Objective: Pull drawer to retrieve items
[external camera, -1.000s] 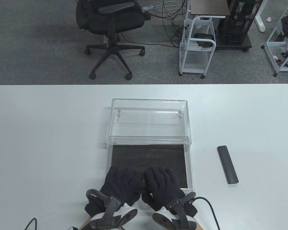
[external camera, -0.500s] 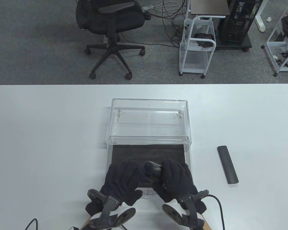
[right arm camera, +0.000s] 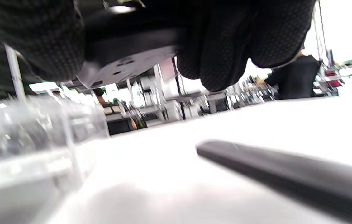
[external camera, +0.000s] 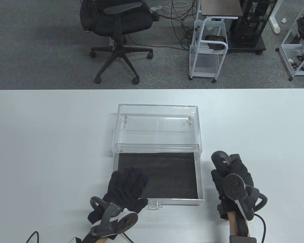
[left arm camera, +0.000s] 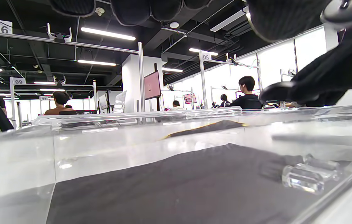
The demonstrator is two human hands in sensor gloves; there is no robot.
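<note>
A clear acrylic box (external camera: 158,126) stands mid-table with its drawer (external camera: 201,177) pulled out toward me; a dark liner (external camera: 167,169) covers the drawer floor. My right hand (external camera: 230,174) is to the right of the drawer and grips a black mouse-like item (external camera: 219,160) above the table. In the right wrist view the item (right arm camera: 126,46) is under my fingers (right arm camera: 219,46). My left hand (external camera: 128,181) hovers over the drawer's front left corner, fingers spread and empty. The left wrist view looks into the drawer (left arm camera: 194,180), with its clear handle (left arm camera: 303,179).
A black bar (right arm camera: 288,174) lies on the white table (external camera: 53,141) right under my right hand; only its far end (external camera: 235,156) shows from above. The drawer's handle (external camera: 155,203) points at me. An office chair (external camera: 116,27) and a white cart (external camera: 209,48) stand beyond the table's far edge.
My right hand took the black item out of the drawer and carried it right, over the black bar. My left hand stayed at the drawer's front left and spread its fingers.
</note>
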